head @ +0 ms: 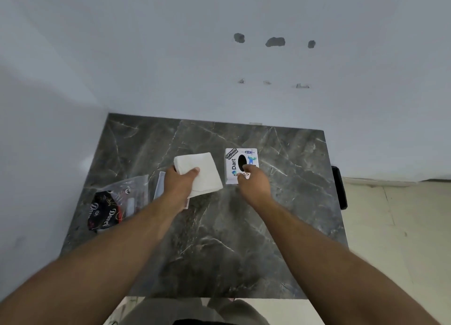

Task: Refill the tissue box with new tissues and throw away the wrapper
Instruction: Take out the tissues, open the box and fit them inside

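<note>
A white stack of tissues lies on the dark marble table, and my left hand grips its near left edge with the thumb on top. To its right stands the white tissue box with stickers and a black oval slot in its top. My right hand rests on the box's near right corner, its fingers curled over the top by the slot. The torn plastic wrapper, clear with black and red print, lies at the table's left edge.
A clear plastic strip lies just left of my left wrist. The table stands in a corner of white walls. A black object sits past the table's right edge, above a pale tiled floor.
</note>
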